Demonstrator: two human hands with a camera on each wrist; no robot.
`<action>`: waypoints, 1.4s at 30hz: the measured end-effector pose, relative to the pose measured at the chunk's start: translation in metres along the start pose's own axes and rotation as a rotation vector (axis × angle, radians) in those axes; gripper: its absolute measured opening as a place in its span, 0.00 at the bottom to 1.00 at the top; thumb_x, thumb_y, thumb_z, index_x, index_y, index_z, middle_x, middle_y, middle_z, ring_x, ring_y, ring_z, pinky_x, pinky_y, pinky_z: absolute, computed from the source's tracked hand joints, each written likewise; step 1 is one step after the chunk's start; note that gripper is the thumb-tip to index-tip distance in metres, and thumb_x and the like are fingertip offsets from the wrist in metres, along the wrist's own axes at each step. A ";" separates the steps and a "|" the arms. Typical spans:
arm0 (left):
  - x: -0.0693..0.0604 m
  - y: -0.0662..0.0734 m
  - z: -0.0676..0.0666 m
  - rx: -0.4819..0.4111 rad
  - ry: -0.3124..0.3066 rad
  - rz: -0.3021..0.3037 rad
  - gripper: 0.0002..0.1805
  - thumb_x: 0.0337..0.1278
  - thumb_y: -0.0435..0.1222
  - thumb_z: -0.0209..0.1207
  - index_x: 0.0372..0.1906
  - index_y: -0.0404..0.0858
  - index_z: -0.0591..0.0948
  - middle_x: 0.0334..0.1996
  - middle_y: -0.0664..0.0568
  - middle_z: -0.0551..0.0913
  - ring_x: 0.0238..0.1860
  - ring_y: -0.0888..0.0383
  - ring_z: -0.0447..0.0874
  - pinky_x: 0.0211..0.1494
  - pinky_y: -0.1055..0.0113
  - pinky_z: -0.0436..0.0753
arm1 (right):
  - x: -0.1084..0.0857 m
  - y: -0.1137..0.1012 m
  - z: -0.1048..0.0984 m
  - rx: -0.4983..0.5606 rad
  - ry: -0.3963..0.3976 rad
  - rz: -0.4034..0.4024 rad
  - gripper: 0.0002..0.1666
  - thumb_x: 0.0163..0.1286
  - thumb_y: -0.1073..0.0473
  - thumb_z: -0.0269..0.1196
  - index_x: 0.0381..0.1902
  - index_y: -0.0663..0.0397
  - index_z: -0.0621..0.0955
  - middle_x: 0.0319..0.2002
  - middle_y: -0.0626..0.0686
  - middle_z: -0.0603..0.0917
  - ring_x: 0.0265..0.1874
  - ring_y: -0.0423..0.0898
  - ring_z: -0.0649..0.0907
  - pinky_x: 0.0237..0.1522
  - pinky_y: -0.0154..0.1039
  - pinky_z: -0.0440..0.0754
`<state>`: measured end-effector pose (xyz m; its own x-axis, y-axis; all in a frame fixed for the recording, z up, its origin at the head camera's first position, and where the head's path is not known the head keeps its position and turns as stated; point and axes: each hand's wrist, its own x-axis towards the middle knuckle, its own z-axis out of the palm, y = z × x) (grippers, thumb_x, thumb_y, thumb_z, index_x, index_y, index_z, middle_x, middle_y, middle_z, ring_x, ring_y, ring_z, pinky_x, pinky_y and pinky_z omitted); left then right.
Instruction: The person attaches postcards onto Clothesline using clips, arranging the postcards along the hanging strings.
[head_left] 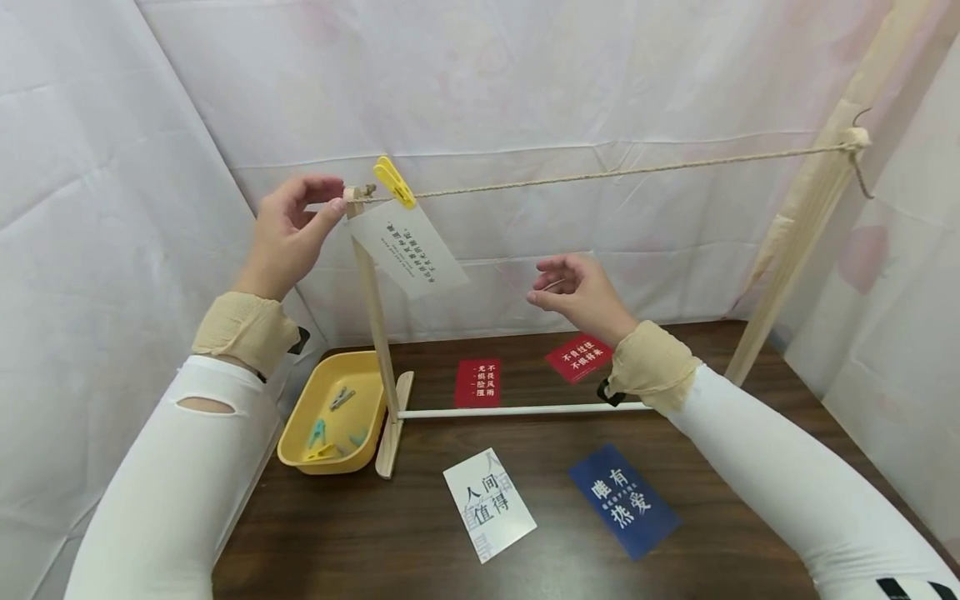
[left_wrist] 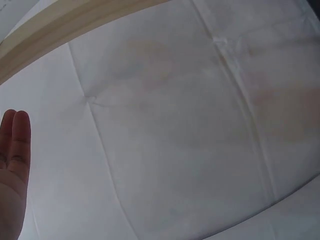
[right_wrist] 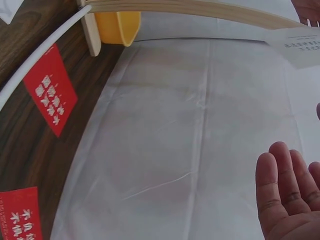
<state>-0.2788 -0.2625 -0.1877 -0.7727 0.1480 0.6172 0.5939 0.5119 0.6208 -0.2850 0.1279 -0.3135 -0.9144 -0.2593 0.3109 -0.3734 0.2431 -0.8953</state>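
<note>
A white card (head_left: 411, 248) with dark print hangs at a slant from the rope (head_left: 555, 179), held by a yellow clothespin (head_left: 394, 182) near the line's left end. Beside that end is my left hand (head_left: 288, 229), fingers loosely bent around nothing; whether it touches the post top cannot be told. In the left wrist view, two of its fingers (left_wrist: 19, 140) show, fairly straight. My right hand (head_left: 576, 293) hovers below the rope, right of the card and apart from it, with relaxed fingers and nothing held. The right wrist view shows its palm and fingers (right_wrist: 286, 182).
A yellow basin (head_left: 296, 437) with several clothespins stands left of the wooden post (head_left: 372, 312). Two red cards (head_left: 477, 383) lie behind the white crossbar (head_left: 525, 411); a white card (head_left: 489, 505) and a blue card (head_left: 625, 502) lie in front. Another post (head_left: 787, 267) stands right.
</note>
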 end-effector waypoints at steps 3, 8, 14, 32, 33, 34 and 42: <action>-0.005 -0.007 0.002 0.006 0.008 -0.002 0.22 0.79 0.39 0.61 0.67 0.30 0.80 0.59 0.57 0.83 0.60 0.67 0.80 0.61 0.77 0.80 | -0.004 0.007 -0.004 -0.011 0.002 0.017 0.31 0.73 0.62 0.73 0.69 0.66 0.77 0.53 0.63 0.87 0.43 0.41 0.88 0.50 0.30 0.87; -0.012 -0.018 0.005 -0.006 0.009 -0.012 0.22 0.78 0.38 0.61 0.67 0.29 0.80 0.58 0.58 0.83 0.59 0.68 0.81 0.61 0.78 0.80 | -0.013 0.016 -0.011 -0.026 0.018 0.048 0.31 0.73 0.60 0.73 0.70 0.63 0.77 0.55 0.63 0.87 0.43 0.39 0.88 0.49 0.31 0.87; -0.022 -0.031 0.006 0.008 0.004 -0.031 0.22 0.79 0.38 0.61 0.67 0.29 0.80 0.61 0.45 0.84 0.58 0.70 0.80 0.60 0.79 0.80 | -0.020 0.026 -0.019 -0.022 0.020 0.059 0.32 0.73 0.60 0.74 0.70 0.62 0.77 0.54 0.61 0.87 0.42 0.39 0.89 0.48 0.32 0.88; -0.049 -0.066 0.010 0.024 -0.039 -0.075 0.21 0.78 0.37 0.62 0.66 0.28 0.80 0.54 0.65 0.83 0.56 0.73 0.80 0.58 0.82 0.78 | -0.043 0.041 -0.032 -0.067 0.023 0.104 0.32 0.73 0.60 0.74 0.70 0.64 0.78 0.56 0.67 0.87 0.45 0.39 0.88 0.50 0.28 0.85; -0.050 -0.068 0.010 0.028 -0.043 -0.079 0.21 0.79 0.37 0.62 0.67 0.28 0.80 0.53 0.66 0.82 0.56 0.73 0.80 0.58 0.82 0.77 | -0.044 0.042 -0.033 -0.067 0.023 0.105 0.32 0.73 0.60 0.74 0.69 0.64 0.78 0.56 0.67 0.87 0.45 0.39 0.88 0.49 0.28 0.85; -0.052 -0.070 0.011 0.030 -0.048 -0.085 0.21 0.79 0.37 0.61 0.67 0.29 0.80 0.53 0.67 0.82 0.56 0.73 0.80 0.58 0.82 0.77 | -0.045 0.043 -0.033 -0.067 0.023 0.103 0.31 0.73 0.61 0.74 0.69 0.65 0.78 0.56 0.67 0.88 0.45 0.39 0.88 0.49 0.29 0.85; -0.065 -0.084 0.015 0.062 -0.105 -0.141 0.21 0.80 0.38 0.61 0.68 0.31 0.80 0.61 0.43 0.84 0.55 0.74 0.79 0.57 0.81 0.77 | -0.053 0.052 -0.034 -0.062 0.001 0.101 0.31 0.73 0.62 0.73 0.69 0.66 0.78 0.55 0.68 0.87 0.44 0.37 0.88 0.49 0.30 0.86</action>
<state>-0.2814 -0.3021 -0.2872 -0.8686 0.1566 0.4701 0.4653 0.5842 0.6651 -0.2611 0.1863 -0.3660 -0.9481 -0.2293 0.2204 -0.2881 0.3256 -0.9006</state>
